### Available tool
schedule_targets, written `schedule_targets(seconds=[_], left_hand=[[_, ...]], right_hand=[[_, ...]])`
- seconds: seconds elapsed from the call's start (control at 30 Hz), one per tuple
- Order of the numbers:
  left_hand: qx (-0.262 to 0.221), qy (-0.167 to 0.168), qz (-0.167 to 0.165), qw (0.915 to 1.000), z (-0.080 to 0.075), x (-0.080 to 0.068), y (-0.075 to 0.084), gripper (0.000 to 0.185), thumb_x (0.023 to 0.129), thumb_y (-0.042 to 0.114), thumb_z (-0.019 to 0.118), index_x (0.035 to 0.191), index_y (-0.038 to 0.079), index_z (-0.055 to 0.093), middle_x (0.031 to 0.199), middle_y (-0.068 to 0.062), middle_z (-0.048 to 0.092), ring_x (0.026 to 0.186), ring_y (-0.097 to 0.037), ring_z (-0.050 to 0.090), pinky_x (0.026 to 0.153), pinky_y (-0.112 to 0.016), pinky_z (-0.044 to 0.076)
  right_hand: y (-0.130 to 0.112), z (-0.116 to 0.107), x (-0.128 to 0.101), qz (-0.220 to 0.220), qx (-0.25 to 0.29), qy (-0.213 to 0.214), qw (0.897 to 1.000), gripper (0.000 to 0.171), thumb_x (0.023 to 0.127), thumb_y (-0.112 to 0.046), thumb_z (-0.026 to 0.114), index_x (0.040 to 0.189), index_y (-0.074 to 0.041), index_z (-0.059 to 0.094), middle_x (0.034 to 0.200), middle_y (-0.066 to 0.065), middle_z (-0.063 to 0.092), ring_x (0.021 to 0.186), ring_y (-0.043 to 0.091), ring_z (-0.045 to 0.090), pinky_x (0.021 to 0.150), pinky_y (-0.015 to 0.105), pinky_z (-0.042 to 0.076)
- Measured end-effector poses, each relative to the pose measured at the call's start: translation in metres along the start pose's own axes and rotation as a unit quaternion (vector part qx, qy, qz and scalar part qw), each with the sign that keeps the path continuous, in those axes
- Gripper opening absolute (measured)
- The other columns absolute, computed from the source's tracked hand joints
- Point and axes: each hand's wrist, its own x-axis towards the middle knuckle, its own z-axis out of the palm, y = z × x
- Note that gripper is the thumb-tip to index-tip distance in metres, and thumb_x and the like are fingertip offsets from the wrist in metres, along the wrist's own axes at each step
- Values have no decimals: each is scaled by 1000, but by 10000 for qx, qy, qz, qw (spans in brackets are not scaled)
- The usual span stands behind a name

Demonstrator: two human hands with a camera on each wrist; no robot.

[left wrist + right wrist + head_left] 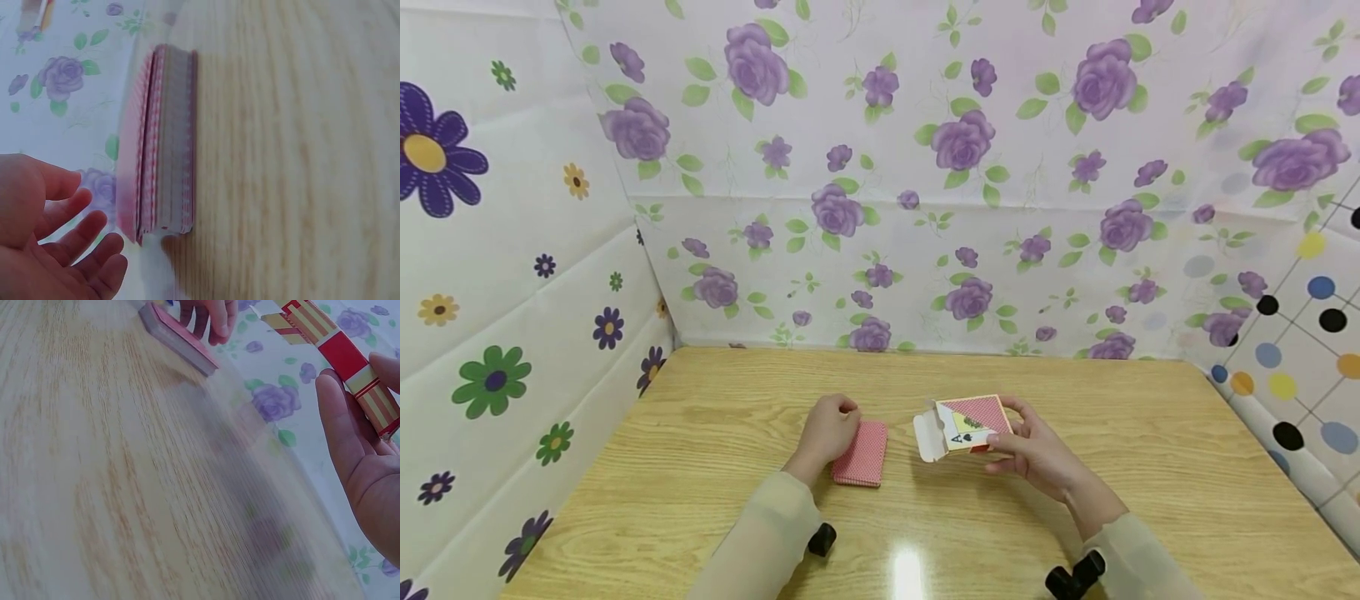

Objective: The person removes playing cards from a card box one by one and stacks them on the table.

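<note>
A deck of red-backed playing cards (867,454) lies on the wooden table. My left hand (829,429) hovers right beside it, and in the left wrist view its loosely bent fingers (75,240) stand apart from the cards with nothing in them. The topmost cards sit slightly askew at one side of the stack (172,144). To the right, my right hand (1037,450) grips a card box (981,414) above the table, thumb on the near face and fingers beneath. The box has a red pattern and an ace on its front, and its white flap (929,437) hangs open toward the deck.
The light wood table (737,400) runs back to a cloth wall with purple roses (962,142). Patterned cloths also close off the left (490,292) and right (1300,375) sides. A black wrist device (1075,575) sits by the right cuff.
</note>
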Motion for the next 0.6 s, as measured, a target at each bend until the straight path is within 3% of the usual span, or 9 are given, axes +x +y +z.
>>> schedule_targets(seconds=[0.27,0.6], left_hand=[[-212,95,107,9997,-6,-8,-4,22,93,15,56,108,0,64,109,-14,62,87,-21,57,71,-34,50],[-362,29,134,9993,-13,-19,-3,23,94,16,56,108,0,64,110,-14,63,96,-25,58,78,-38,51]], right_hand=[[-2,-3,0,-31,-179,47,9998,59,95,-7,54,139,-14,15,115,5,62,97,19,67,75,33,57],[-4,-6,0,74,-606,204,9979,62,94,-9,57,144,-10,21,117,5,56,100,23,65,80,38,56]])
